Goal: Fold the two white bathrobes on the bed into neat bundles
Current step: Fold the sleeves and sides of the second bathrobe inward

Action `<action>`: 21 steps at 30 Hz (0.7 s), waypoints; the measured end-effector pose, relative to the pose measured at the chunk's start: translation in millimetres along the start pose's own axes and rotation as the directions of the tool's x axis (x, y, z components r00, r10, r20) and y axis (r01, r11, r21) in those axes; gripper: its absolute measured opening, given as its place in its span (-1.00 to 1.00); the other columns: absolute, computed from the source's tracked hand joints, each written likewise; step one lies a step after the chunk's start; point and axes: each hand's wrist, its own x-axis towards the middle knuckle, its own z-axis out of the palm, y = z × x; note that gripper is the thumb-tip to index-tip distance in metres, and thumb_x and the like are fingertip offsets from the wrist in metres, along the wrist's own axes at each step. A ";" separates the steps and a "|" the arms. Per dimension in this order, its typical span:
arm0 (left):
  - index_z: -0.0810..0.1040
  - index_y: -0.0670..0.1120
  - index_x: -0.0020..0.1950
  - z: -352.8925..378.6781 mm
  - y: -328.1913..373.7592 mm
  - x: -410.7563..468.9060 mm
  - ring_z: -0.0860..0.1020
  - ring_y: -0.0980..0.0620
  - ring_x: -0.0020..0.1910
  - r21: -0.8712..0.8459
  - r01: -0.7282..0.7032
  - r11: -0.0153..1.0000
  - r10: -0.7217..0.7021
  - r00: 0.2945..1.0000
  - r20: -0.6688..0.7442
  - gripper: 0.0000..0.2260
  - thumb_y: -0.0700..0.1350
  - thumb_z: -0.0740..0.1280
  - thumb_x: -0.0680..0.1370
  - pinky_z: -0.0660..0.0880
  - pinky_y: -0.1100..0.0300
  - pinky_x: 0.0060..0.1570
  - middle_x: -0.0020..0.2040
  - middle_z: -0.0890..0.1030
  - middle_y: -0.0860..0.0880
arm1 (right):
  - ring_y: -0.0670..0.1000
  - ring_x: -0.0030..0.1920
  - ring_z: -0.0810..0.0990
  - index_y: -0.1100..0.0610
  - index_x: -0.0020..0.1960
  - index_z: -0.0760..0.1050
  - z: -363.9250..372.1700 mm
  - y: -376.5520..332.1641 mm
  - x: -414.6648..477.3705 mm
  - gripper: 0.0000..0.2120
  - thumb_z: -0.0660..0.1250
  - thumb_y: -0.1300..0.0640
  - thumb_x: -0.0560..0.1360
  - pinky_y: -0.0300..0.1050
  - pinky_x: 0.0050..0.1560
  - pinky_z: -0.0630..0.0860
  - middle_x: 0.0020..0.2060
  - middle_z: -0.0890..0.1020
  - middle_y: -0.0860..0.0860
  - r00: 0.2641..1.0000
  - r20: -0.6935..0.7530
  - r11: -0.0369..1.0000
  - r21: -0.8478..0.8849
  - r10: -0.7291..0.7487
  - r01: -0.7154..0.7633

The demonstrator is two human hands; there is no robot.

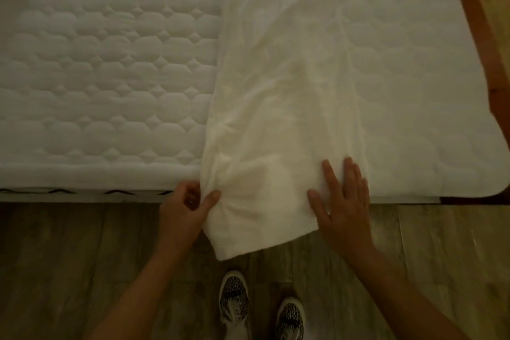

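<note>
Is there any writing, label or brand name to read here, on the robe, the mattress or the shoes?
None can be read.
The bathrobe and the quilted mattress show no label or print.
The shoes bear a black-and-white pattern, not letters.
The dark marks along the bed's near edge are zigzag shapes, not text.

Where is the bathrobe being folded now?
Head view: the bathrobe lies lengthwise on the right half of the bed, its near end hanging over the front edge, between the left hand pinching its left side and the right hand resting flat on it.
</note>
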 end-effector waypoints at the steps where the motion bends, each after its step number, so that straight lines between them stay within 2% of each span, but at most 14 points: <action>1: 0.52 0.03 -0.04 2.8 -3.7 -4.3 0.59 0.19 -0.21 0.006 0.010 1.000 -0.010 0.999 -0.049 -0.71 0.10 0.55 0.42 0.50 0.26 -0.27 -0.13 0.61 0.06 | 0.19 0.60 0.08 0.01 0.60 0.22 0.7 3.6 -4.6 -0.36 0.23 -0.18 0.59 0.15 0.56 0.08 0.60 0.13 0.19 0.998 -0.059 0.999 0.044 0.004 -0.002; 3: 0.47 -0.03 0.10 12.3 -10.4 -12.1 0.59 0.16 -0.11 -0.049 0.029 0.998 -0.032 0.998 -0.058 -0.59 0.11 0.54 0.42 0.52 0.27 -0.22 -0.03 0.60 0.06 | 0.14 0.47 0.31 0.14 0.46 0.39 0.3 8.2 -15.3 -0.41 0.38 -0.12 0.54 0.09 0.41 0.34 0.47 0.33 0.20 0.975 -0.186 0.978 0.192 0.120 -0.084; 4: 0.43 -0.04 0.19 18.5 -11.7 -15.3 0.60 0.17 -0.04 -0.137 0.064 0.989 -0.069 0.997 -0.037 -0.53 0.06 0.56 0.42 0.55 0.28 -0.19 0.04 0.58 0.08 | 0.06 0.35 0.40 0.16 0.39 0.42 -1.6 10.0 -20.5 -0.44 0.45 -0.09 0.51 0.04 0.31 0.45 0.38 0.41 0.17 0.941 -0.229 0.936 0.306 0.249 -0.174; 5: 0.38 -0.06 0.24 24.9 -13.3 -18.0 0.59 0.19 0.01 -0.252 0.116 0.961 -0.123 0.992 -0.014 -0.47 -0.01 0.57 0.41 0.58 0.33 -0.17 0.09 0.56 0.09 | -0.03 0.22 0.47 0.15 0.34 0.42 -2.4 13.5 -25.8 -0.46 0.50 -0.07 0.49 0.00 0.20 0.54 0.30 0.45 0.13 0.884 -0.228 0.853 0.440 0.408 -0.280; 7: 0.32 -0.08 0.28 34.0 -16.4 -18.6 0.56 0.23 0.01 -0.429 0.189 0.883 -0.198 0.980 0.023 -0.43 -0.17 0.57 0.41 0.56 0.45 -0.21 0.09 0.54 0.11 | -0.12 0.10 0.55 0.15 0.32 0.42 -5.7 19.7 -31.0 -0.44 0.53 -0.04 0.45 0.04 0.16 0.61 0.23 0.53 0.05 0.758 -0.071 0.578 0.694 0.648 -0.429; 8: 0.34 -0.08 0.29 37.2 -19.2 -17.0 0.56 0.24 -0.01 -0.454 0.199 0.869 -0.204 0.978 0.038 -0.44 -0.22 0.56 0.42 0.54 0.48 -0.24 0.07 0.54 0.12 | -0.09 0.12 0.59 0.14 0.34 0.44 -5.7 24.2 -31.3 -0.44 0.53 -0.02 0.45 0.06 0.20 0.61 0.22 0.57 0.03 0.748 0.039 0.463 0.764 0.663 -0.450; 9: 0.38 -0.09 0.29 39.9 -23.0 -14.3 0.56 0.24 -0.02 -0.455 0.195 0.869 -0.190 0.980 0.059 -0.47 -0.23 0.55 0.42 0.54 0.48 -0.26 0.05 0.55 0.14 | -0.05 0.16 0.62 0.11 0.35 0.46 -4.2 30.1 -29.8 -0.47 0.52 0.00 0.46 0.03 0.20 0.61 0.21 0.61 0.00 0.771 0.139 0.394 0.795 0.622 -0.461; 12: 0.60 -0.08 0.14 42.3 -32.6 -7.8 0.61 0.20 -0.03 -0.414 0.182 0.892 -0.145 0.982 0.119 -0.73 -0.21 0.52 0.46 0.56 0.43 -0.27 -0.04 0.66 0.16 | -0.07 0.14 0.67 0.03 0.29 0.53 -2.9 45.8 -20.1 -0.54 0.51 0.03 0.42 -0.20 0.09 0.62 0.16 0.68 -0.03 0.846 0.305 0.330 0.821 0.438 -0.467; 14: 0.67 -0.02 -0.03 39.8 -37.6 -6.8 0.65 0.15 -0.03 -0.420 0.198 0.886 -0.154 0.979 0.136 -0.87 -0.17 0.52 0.46 0.59 0.37 -0.24 -0.17 0.72 0.18 | -0.01 0.11 0.70 0.04 0.21 0.58 -5.5 52.3 -14.9 -0.46 0.58 -0.08 0.28 -0.15 0.08 0.63 0.11 0.72 -0.01 0.841 0.356 0.297 0.819 0.408 -0.491; 16: 0.67 0.00 -0.07 35.1 -40.2 -9.8 0.67 0.10 -0.02 -0.430 0.215 0.877 -0.169 0.975 0.143 -0.90 -0.13 0.52 0.45 0.63 0.30 -0.19 -0.18 0.73 0.16 | 0.09 0.10 0.70 0.11 0.15 0.62 -11.3 57.0 -17.9 -0.45 0.58 -0.08 0.23 -0.05 0.05 0.66 0.06 0.74 0.02 0.824 0.418 0.270 0.803 0.382 -0.532; 18: 0.65 0.01 -0.05 30.8 -35.3 -16.6 0.67 0.05 0.02 -0.431 0.220 0.875 -0.173 0.974 0.147 -0.89 -0.11 0.51 0.46 0.65 0.24 -0.15 -0.11 0.72 0.13 | 0.15 0.12 0.69 0.17 0.14 0.63 -21.6 58.8 -23.1 -0.54 0.53 0.00 0.30 0.04 0.07 0.67 0.06 0.74 0.06 0.802 0.477 0.226 0.789 0.358 -0.571; 20: 0.63 0.02 0.02 26.9 -28.1 -24.0 0.67 -0.02 0.07 -0.397 0.230 0.889 -0.174 0.969 0.174 -0.81 -0.08 0.52 0.44 0.66 0.15 -0.09 0.01 0.70 0.07 | 0.12 0.10 0.70 0.17 0.14 0.62 -37.2 56.1 -27.0 -0.62 0.48 0.06 0.36 0.04 0.05 0.68 0.05 0.74 0.04 0.792 0.514 0.199 0.782 0.328 -0.590; 21: 0.61 0.02 0.08 24.1 -21.4 -29.5 0.67 -0.03 0.09 -0.377 0.228 0.898 -0.162 0.967 0.197 -0.71 -0.04 0.54 0.40 0.65 0.12 -0.07 0.07 0.68 0.05 | 0.10 0.08 0.71 0.15 0.14 0.61 -47.2 52.5 -28.1 -0.63 0.47 0.06 0.37 0.01 0.00 0.69 0.03 0.75 0.02 0.786 0.537 0.189 0.774 0.307 -0.604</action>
